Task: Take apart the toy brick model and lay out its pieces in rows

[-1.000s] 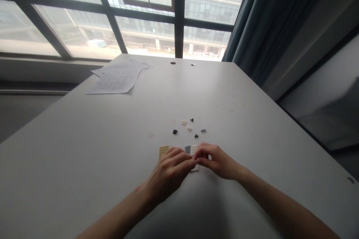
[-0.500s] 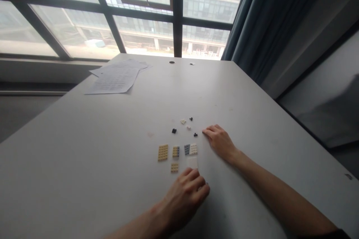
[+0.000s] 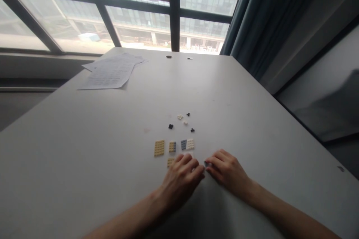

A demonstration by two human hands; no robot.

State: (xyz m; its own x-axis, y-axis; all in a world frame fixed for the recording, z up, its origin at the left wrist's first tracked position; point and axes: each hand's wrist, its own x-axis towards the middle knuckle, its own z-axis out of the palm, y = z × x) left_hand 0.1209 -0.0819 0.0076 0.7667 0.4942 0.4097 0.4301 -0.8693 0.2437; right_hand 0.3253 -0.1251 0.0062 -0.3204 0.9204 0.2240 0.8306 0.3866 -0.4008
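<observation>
My left hand [image 3: 185, 170] is closed low over the table, its fingertips pressed around something I cannot make out. It partly covers a small tan toy-brick plate [image 3: 170, 162] and a smooth white piece. Just to its right, my right hand [image 3: 228, 168] pinches a small grey brick piece [image 3: 206, 164]; the two hands' fingertips nearly meet. Beyond the left hand lie a larger tan studded plate [image 3: 159, 148], a tan-and-grey plate pair [image 3: 172, 146] and a grey-and-white pair [image 3: 187, 144].
Farther out are loose bits: black pieces [image 3: 171, 126], a cream piece [image 3: 180, 117] and a white one [image 3: 185, 123]. Printed papers [image 3: 109, 73] lie at the white table's [image 3: 126, 194] far left. A window stands behind, with a dark curtain [image 3: 241, 18] at right.
My right hand has come back from near the loose black pieces to beside the left hand, and a small grey piece shows in its fingers. My left hand now covers more of the nearer plates.
</observation>
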